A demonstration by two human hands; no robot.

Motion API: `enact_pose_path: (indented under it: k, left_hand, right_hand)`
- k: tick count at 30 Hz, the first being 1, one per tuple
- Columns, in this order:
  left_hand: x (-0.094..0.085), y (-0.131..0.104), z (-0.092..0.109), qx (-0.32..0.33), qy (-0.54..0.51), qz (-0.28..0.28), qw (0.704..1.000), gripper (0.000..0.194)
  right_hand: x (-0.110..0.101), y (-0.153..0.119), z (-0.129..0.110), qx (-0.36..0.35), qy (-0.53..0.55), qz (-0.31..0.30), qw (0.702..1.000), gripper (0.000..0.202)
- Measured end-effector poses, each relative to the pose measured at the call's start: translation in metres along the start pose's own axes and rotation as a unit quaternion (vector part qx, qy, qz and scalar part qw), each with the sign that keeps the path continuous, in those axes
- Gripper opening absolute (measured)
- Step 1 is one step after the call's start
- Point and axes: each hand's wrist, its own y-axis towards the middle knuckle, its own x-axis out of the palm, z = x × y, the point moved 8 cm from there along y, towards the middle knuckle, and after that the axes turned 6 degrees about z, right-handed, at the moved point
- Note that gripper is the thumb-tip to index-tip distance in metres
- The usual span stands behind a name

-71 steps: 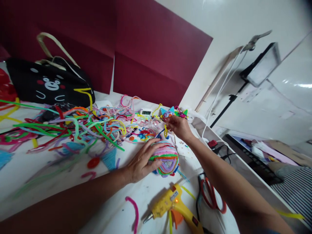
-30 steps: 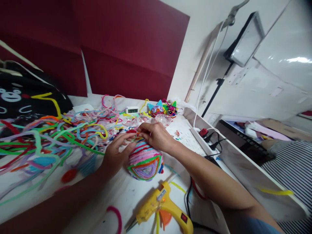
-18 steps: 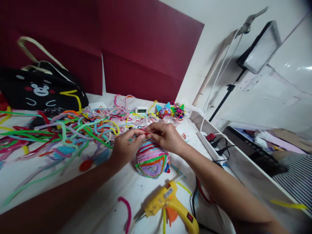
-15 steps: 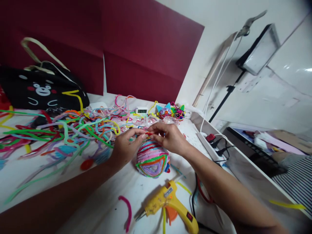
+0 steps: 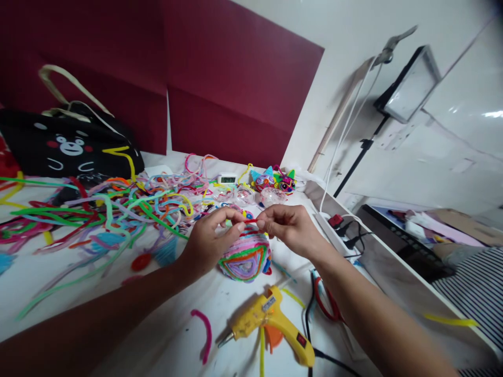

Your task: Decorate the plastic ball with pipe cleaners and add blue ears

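Red pipe cleaner (image 5: 250, 221) bridges the gap between my left hand (image 5: 208, 243) and right hand (image 5: 293, 230), each grip pinching it, by the top of the striped ball (image 5: 243, 262) on the counter (image 5: 165, 335). Half a second ago I saw the fingertips nearly meeting. Fingers hide its ends from me; the right forearm (image 5: 365, 303) partly covers the scissors (image 5: 332, 316).

Black bag (image 5: 27, 141) beside maroon sheets (image 5: 239, 78)
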Motion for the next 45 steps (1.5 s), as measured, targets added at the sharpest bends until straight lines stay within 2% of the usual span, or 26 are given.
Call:
enact_pose_path:
  k: [3, 5, 9, 13, 15, 17, 19, 22, 25, 30, 35, 38, 39, 40, 42, 45]
  left_hand:
    - [0.001, -0.004, 0.009, 0.007, -0.012, -0.007, 1.0, 0.008]
    - [0.005, -0.006, 0.01, -0.024, -0.068, -0.023, 0.997, 0.009]
    - [0.017, -0.013, 0.019, -0.092, -0.203, -0.08, 0.972, 0.023]
    - [0.013, -0.015, 0.035, -0.058, -0.165, -0.048, 0.983, 0.011]
    - [0.012, -0.016, 0.039, -0.044, -0.153, -0.037, 0.986, 0.01]
    - [0.014, -0.018, 0.041, -0.045, -0.152, -0.052, 0.986, 0.011]
    - [0.019, -0.02, 0.041, -0.053, -0.146, -0.079, 0.985, 0.012]
    - [0.026, -0.026, 0.042, -0.067, -0.109, -0.12, 0.984, 0.016]
    - [0.026, -0.03, 0.047, -0.056, -0.05, -0.132, 0.988, 0.017]
    - [0.026, -0.032, 0.056, -0.016, 0.022, -0.137, 0.99, 0.016]
    - [0.039, -0.034, 0.048, -0.068, -0.033, -0.195, 0.978, 0.015]
    - [0.05, -0.033, 0.043, -0.092, -0.043, -0.229, 0.968, 0.016]
    - [0.052, -0.032, 0.042, -0.093, -0.037, -0.236, 0.967, 0.017]
    - [0.055, -0.031, 0.041, -0.094, -0.03, -0.241, 0.966, 0.017]
    - [0.059, -0.028, 0.04, -0.1, -0.018, -0.246, 0.964, 0.017]
    - [0.068, -0.021, 0.04, -0.11, -0.02, -0.255, 0.96, 0.018]
  right_hand:
    - [-0.001, -0.009, -0.001, 0.069, 0.076, 0.003, 0.995, 0.018]
    - [0.0, -0.017, -0.002, 0.118, 0.139, 0.006, 0.983, 0.02]
    - [0.009, -0.034, 0.001, 0.19, 0.255, 0.003, 0.948, 0.022]
    - [0.024, -0.049, 0.007, 0.219, 0.327, -0.029, 0.919, 0.019]
    - [0.03, -0.055, 0.008, 0.216, 0.326, -0.048, 0.919, 0.019]
    - [0.027, -0.057, 0.004, 0.173, 0.286, -0.032, 0.942, 0.018]
    - [0.016, -0.058, -0.004, 0.103, 0.226, 0.026, 0.968, 0.017]
    - [0.003, -0.062, -0.015, 0.024, 0.14, 0.083, 0.986, 0.015]
    - [-0.003, -0.068, -0.025, -0.04, 0.032, 0.1, 0.994, 0.011]
    - [-0.006, -0.078, -0.041, -0.128, -0.094, 0.11, 0.981, 0.009]
    - [-0.011, -0.085, -0.032, -0.104, -0.093, 0.139, 0.98, 0.011]
    - [-0.025, -0.095, -0.02, -0.095, -0.126, 0.142, 0.977, 0.012]
    - [-0.034, -0.101, -0.014, -0.092, -0.162, 0.149, 0.971, 0.012]
    - [-0.048, -0.108, -0.009, -0.091, -0.215, 0.174, 0.957, 0.012]
    - [-0.074, -0.122, 0.007, -0.06, -0.318, 0.185, 0.928, 0.014]
    - [-0.108, -0.145, 0.042, 0.059, -0.435, 0.153, 0.885, 0.016]
